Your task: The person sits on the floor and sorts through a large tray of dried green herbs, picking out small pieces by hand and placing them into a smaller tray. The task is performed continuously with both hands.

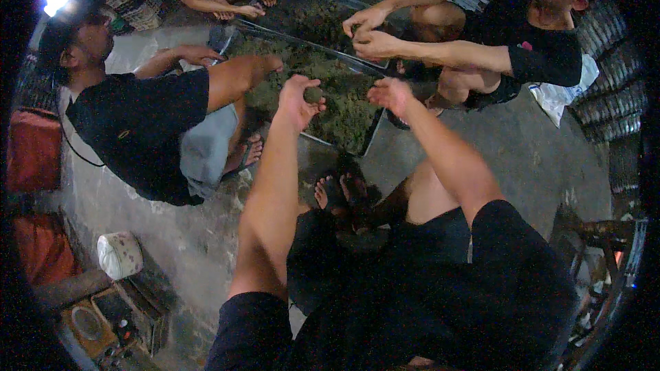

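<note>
My left hand (300, 101) is curled around a small dark, rounded lump (313, 96), held over a tray (369, 139) of dark greenish-brown crumbly material. My right hand (392, 97) hovers at the tray's right side, fingers apart and slightly bent, with nothing visible in it. Behind it, a second long tray (313, 17) holds similar dark material. A co-worker at the right works with both hands (371, 34) together above that tray, on something too small to make out.
A co-worker (137, 130) squats at my left; another's hands (251, 10) are at the far side. My feet (330, 192) are below the near tray. A white round container (120, 255) and a wooden box (96, 319) lie lower left; a white sack (557, 96) sits right.
</note>
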{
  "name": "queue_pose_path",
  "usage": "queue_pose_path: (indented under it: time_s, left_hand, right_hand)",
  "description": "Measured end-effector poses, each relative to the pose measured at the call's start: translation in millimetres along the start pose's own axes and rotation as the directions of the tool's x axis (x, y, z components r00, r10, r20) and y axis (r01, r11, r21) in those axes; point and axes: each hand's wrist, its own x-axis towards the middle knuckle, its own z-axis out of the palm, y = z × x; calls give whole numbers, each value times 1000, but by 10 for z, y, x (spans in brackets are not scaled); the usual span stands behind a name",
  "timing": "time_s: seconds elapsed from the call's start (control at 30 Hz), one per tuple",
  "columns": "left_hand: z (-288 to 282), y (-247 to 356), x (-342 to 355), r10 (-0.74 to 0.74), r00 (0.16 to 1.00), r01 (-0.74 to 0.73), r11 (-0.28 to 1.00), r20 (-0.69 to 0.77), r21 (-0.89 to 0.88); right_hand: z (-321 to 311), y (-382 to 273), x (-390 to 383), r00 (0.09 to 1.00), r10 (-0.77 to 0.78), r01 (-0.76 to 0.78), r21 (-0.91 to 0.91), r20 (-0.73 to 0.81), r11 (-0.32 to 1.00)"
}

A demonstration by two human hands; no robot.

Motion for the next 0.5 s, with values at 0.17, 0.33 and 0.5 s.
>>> queue_pose_path:
  time_s: [0.17, 0.33, 0.5]
  left_hand:
    - [-40, -167, 312, -3, 1000, 3, 1000, -21, 24]
    - [114, -204, 136, 100, 995, -90, 939, -12, 333]
    - [306, -222, -23, 179, 984, -175, 948, 9, 266]
  right_hand:
    - [779, 46, -460, 920, -235, 378, -551, 313, 744]
    - [1074, 80, -741, 371, -768, 816, -579, 521, 1]
    - [905, -41, -733, 538, -729, 725, -674, 423, 143]
